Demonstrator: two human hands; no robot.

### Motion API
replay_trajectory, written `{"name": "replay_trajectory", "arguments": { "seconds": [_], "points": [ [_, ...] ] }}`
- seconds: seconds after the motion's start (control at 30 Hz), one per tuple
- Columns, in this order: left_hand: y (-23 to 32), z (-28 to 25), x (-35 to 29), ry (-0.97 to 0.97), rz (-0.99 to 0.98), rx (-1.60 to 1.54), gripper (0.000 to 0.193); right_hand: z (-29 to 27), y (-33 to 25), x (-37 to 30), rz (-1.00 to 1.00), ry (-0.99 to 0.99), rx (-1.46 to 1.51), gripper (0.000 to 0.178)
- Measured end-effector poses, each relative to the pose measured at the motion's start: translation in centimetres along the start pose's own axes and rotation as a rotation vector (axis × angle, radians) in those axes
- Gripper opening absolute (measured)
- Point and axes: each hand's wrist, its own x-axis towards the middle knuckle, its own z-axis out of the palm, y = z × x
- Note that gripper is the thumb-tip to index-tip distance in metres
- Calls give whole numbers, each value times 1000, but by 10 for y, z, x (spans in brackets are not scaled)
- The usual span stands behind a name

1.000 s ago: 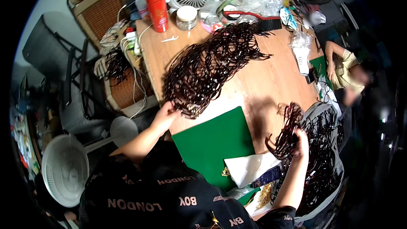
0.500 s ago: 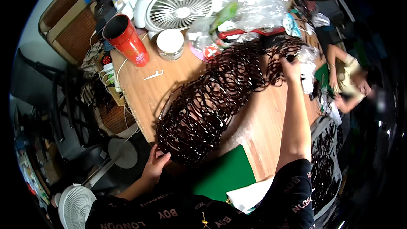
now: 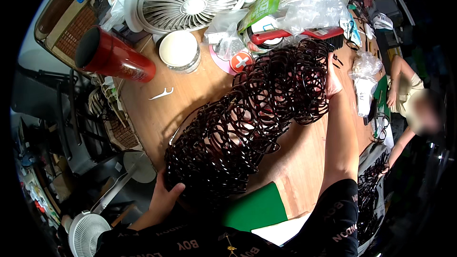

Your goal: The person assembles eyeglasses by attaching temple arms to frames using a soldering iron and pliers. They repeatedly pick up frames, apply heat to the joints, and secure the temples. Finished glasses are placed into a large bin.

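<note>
A long, thick bundle of dark glossy loops (image 3: 219, 135) stretches slantwise over the table, from near left to far right. Cupped round its near end is my left hand (image 3: 166, 192), thumb on the outside and fingers partly hidden by the loops. My right hand (image 3: 332, 84) holds the far end, its palm against the side and most of its fingers out of sight. Light patches show through gaps between the loops. Just beyond the far end lies a red-handled brush (image 3: 297, 34).
On the wooden table (image 3: 304, 162) stand a red tumbler (image 3: 116, 57), a white-lidded jar (image 3: 180, 51) and a white fan (image 3: 193, 4). A white floss pick (image 3: 162, 93) lies near the jar. Green mat (image 3: 259, 209) at the near edge; another person (image 3: 409, 85) sits at right.
My right hand has shifted from loose strands to the bundle's far end, and those strands now sit gathered in. My left hand has closed in on the near end. The view has moved closer.
</note>
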Motion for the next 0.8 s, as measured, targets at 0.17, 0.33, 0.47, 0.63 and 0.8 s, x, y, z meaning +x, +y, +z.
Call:
{"name": "replay_trajectory", "arguments": {
  "seconds": [0.17, 0.33, 0.47, 0.63, 0.8],
  "points": [
    [10, 11, 24, -35, 261, 159, 95, 0, 18, 14, 64, -101, 91, 93],
    [25, 33, 31, -14, 191, -2, 92, 26, 29, -10, 59, -120, 194, 87],
    [25, 34, 41, -47, 142, -22, 91, 33, 32, -12, 109, -88, 141, 84],
    [17, 15, 29, -158, 130, -50, 94, 40, 49, -36, 210, 6, 39, 83],
    [9, -39, 10, -346, 78, -13, 101, 44, 112, -79, 254, 34, 24, 81]
  ]
}}
